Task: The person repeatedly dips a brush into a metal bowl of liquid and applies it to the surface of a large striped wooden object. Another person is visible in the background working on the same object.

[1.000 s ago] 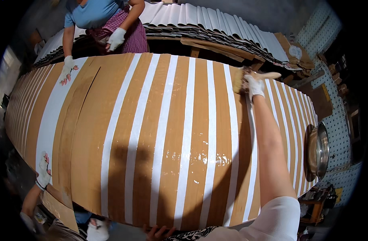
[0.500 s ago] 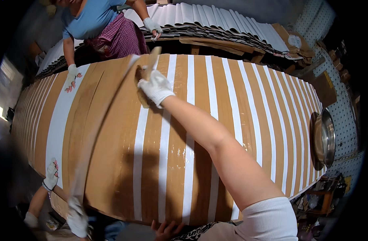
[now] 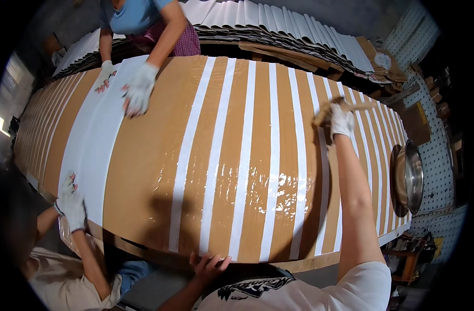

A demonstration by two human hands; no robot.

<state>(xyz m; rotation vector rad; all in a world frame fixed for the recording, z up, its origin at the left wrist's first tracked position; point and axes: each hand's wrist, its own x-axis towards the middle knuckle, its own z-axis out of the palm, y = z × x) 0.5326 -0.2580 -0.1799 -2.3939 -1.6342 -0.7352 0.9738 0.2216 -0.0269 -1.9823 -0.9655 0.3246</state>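
My right hand (image 3: 342,120), in a white knit glove, grips a wide brush (image 3: 323,114) with a pale wooden handle. The brush lies over the right part of a large spread of overlapping brown sheets (image 3: 159,103), whose white edges show as stripes. Wet, shiny streaks cover the brown and white bands left of my right arm. At the near edge of the spread rests my bare left hand (image 3: 210,264), fingers apart, nothing held in it. A white sheet (image 3: 89,155) lies flat across the left part, under other people's gloved hands.
A person in blue (image 3: 136,18) stands across the table, and another in beige (image 3: 76,269) sits at near left. A round metal basin (image 3: 414,177) stands at the right end. Behind, folded white sheets (image 3: 283,23) are stacked on a wooden support.
My right hand has swept the brush from the middle far side to the right. The other people have laid a raised, blurred sheet down flat at the left. My left hand remains at the near edge.
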